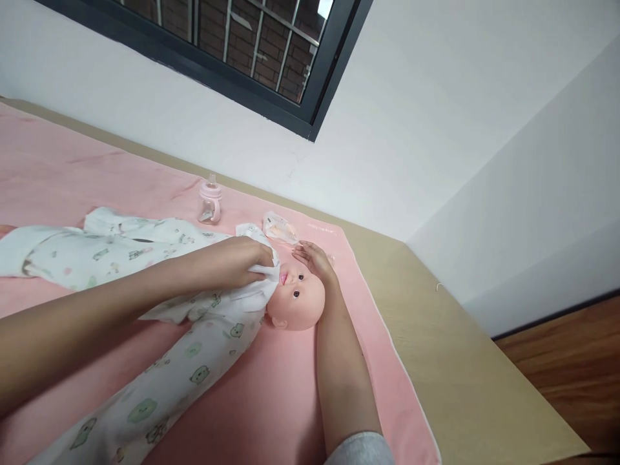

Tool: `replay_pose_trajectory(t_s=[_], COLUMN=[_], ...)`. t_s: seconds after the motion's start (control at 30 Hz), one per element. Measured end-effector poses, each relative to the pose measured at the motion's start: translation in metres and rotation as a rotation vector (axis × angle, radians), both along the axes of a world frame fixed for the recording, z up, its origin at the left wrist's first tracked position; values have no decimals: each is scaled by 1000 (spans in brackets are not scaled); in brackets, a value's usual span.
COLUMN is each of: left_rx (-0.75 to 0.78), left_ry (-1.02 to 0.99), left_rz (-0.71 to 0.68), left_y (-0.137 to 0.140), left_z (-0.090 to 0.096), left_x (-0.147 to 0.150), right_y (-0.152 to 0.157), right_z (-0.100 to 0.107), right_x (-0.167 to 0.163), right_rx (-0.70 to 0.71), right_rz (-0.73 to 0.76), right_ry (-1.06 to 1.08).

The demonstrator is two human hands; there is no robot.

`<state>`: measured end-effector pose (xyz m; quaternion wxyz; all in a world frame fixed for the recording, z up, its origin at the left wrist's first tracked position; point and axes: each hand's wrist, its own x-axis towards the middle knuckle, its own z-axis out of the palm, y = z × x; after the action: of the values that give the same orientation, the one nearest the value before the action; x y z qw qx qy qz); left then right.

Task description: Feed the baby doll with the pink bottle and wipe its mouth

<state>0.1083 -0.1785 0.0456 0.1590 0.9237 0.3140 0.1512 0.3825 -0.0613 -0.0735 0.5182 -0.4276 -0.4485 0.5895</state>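
A baby doll (303, 309) lies on its back, its bald head to the right, dressed in white clothes (130, 242) with green animal prints. My left hand (242, 261) is closed on a white cloth (264, 284) at the doll's neck, by its chin; I cannot tell whether this is the collar or a separate piece. Around the far side of the doll's head reaches my right hand (312, 259), fingers stretched out and holding nothing. Its fingertips are close to a small clear plastic bag (278, 228).
A pink baby bottle (210, 201) with a handle stands beyond the doll. Under everything is a pink mat (271, 394) on a light wooden table (436, 336). White walls and a dark-framed barred window (314, 110) border the back.
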Motion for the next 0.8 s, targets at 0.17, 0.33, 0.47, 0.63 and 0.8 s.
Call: replay_pose_trajectory(t_s=[0.17,0.33,0.47,0.63,0.8], left_rx=[26,94,146,207,258], left_ry=[-12,-52,-112,-140,-167], left_rz=[24,47,71,70,72], left_y=[3,8,11,12,12], left_z=[-1,-7,-14,-18,-20], left_x=[1,1,3,6,9], right_y=[2,1,1,3,3], right_z=[-2,-2,-1,-2,-2], right_x=[1,0,0,1,2], right_rx=[-8,18,6,1,5], right_rz=[-10,5,-4,6,17], right_ry=[-9,-1,-7,1,9])
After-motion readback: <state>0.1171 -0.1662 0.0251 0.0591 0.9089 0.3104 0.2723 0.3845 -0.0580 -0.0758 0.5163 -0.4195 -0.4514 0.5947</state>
